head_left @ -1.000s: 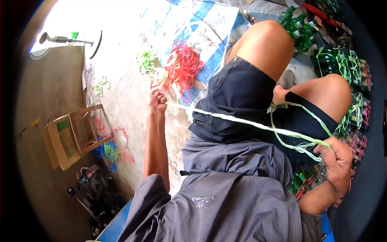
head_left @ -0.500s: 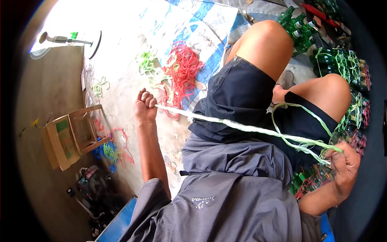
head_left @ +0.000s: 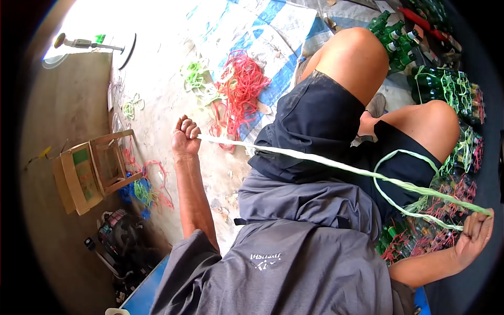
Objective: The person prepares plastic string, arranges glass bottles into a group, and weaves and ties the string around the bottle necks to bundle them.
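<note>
A pale green and white plastic twine runs nearly taut across my lap, from one hand to the other. My left hand is closed in a fist around one end of it, out beyond my left thigh. At the far right, my right hand is closed on the twine with its fingers pressed together. A slack pale green strand loops over my dark shorts and comes back toward my right hand.
Red twine and green twine lie heaped by a blue-white striped tarp. Green bottles and netted bottle bundles stand at my right. A wooden frame, cardboard and a pedestal fan are at left.
My right hand has moved outward to the right and toward me, drawing the twine farther along. The loose loop has shifted right and hangs wider. My left hand stays almost in place.
</note>
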